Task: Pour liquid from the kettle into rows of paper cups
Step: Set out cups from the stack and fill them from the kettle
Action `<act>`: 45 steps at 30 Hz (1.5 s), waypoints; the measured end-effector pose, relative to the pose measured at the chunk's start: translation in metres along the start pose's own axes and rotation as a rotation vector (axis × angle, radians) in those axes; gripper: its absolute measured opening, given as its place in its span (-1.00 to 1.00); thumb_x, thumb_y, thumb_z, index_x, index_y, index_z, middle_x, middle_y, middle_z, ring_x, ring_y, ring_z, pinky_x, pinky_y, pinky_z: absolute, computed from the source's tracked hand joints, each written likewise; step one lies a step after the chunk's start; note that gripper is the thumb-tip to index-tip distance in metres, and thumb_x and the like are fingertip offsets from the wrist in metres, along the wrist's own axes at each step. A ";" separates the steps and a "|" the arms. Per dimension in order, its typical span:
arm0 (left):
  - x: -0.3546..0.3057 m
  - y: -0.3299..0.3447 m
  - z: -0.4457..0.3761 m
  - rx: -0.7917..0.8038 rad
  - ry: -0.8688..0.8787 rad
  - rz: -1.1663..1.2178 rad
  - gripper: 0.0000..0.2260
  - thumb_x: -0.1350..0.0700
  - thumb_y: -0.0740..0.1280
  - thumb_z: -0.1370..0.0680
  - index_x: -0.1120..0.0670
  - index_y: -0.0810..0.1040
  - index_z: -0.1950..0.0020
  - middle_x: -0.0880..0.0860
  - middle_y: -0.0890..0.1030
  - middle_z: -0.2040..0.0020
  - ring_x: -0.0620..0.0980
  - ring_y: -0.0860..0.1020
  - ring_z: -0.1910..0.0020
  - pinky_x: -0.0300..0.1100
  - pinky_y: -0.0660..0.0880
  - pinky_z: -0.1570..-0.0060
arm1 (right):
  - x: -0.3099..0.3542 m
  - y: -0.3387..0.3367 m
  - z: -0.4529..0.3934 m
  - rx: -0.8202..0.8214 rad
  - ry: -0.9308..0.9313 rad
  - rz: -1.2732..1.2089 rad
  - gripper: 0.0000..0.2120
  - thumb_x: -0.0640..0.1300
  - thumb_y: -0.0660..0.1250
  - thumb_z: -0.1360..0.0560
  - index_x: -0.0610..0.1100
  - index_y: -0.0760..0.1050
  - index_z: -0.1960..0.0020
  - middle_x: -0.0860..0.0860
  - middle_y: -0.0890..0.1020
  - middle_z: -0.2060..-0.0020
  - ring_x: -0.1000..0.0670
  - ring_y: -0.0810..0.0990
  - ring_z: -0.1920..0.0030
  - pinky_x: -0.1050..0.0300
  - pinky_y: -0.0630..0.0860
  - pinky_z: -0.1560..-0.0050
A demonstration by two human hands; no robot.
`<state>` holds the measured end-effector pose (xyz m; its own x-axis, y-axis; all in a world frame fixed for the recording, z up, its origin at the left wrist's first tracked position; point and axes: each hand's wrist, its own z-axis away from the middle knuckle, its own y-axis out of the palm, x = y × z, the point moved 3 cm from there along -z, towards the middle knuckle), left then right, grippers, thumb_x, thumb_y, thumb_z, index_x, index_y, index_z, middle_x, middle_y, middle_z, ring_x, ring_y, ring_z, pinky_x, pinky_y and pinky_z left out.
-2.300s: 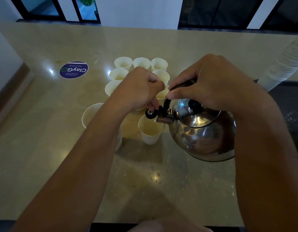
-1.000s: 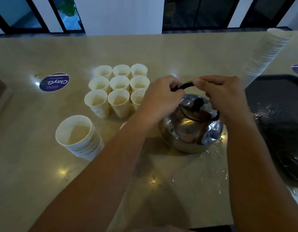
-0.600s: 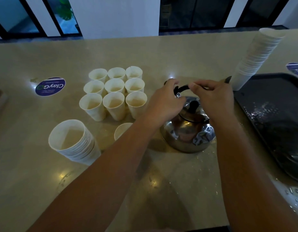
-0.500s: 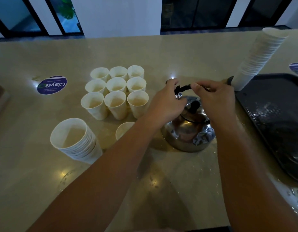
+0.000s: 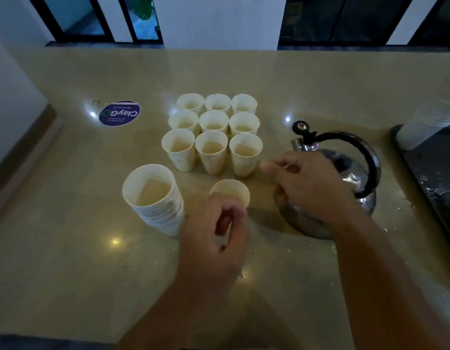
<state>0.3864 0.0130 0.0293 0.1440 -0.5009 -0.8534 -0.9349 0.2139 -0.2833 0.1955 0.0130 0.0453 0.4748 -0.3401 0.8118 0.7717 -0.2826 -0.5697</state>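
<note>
The steel kettle (image 5: 353,177) with its black handle stands upright on the counter at the right, its spout pointing toward the far side. My right hand (image 5: 312,189) hovers over the kettle's left side with loosely curled fingers and holds nothing. Several paper cups (image 5: 211,145) with liquid stand in three rows at the centre. A single cup (image 5: 230,191) stands in front of them. My left hand (image 5: 214,236) sits just in front of that cup with loosely curled fingers, hiding its lower part; I see no grip on it.
A short stack of nested cups (image 5: 153,198) stands left of the single cup. A tall cup stack (image 5: 426,122) leans at the right over a wet black tray (image 5: 436,173). A round blue sticker (image 5: 119,113) lies on the beige counter (image 5: 67,248).
Both hands have let go of the kettle's handle and spout cap. My left hand dropped down toward the single cup, and my right hand drifted left of the handle.
</note>
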 end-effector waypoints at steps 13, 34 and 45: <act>0.075 0.019 0.046 0.216 -0.675 -0.098 -0.52 0.14 0.35 -0.57 -0.13 0.40 -0.48 -0.12 0.59 0.06 -0.18 0.57 0.12 -0.51 0.39 0.20 | -0.023 0.073 -0.020 0.307 0.168 -0.190 -0.83 -0.16 0.29 -0.64 -0.18 0.64 0.00 -0.14 0.71 0.28 -0.16 0.73 0.22 0.09 0.64 0.23; 0.100 0.022 0.011 0.108 -0.602 -0.205 -0.19 -0.09 0.31 -0.47 -0.14 -0.07 -0.61 0.01 0.34 -0.51 -0.01 0.41 -0.41 0.09 0.47 -0.31 | 0.027 0.138 -0.073 0.256 -0.007 -0.097 -0.72 0.01 0.26 -0.66 -0.14 0.66 -0.01 -0.06 0.72 0.22 -0.09 0.71 0.16 -0.11 0.68 0.03; 0.102 0.018 0.007 0.101 -0.546 -0.190 -0.23 0.08 0.39 -0.55 -0.29 -0.09 -0.50 -0.03 0.36 -0.50 0.00 0.39 -0.44 0.04 0.40 -0.39 | 0.030 0.142 -0.073 0.257 -0.058 -0.022 -0.68 0.09 0.21 -0.67 -0.06 0.66 0.02 0.07 0.69 0.23 0.06 0.64 0.16 0.01 0.55 0.00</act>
<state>0.3865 -0.0283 -0.0659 0.4777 -0.0396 -0.8776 -0.8445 0.2546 -0.4711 0.2888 -0.1030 -0.0208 0.4745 -0.2825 0.8337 0.8608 -0.0493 -0.5066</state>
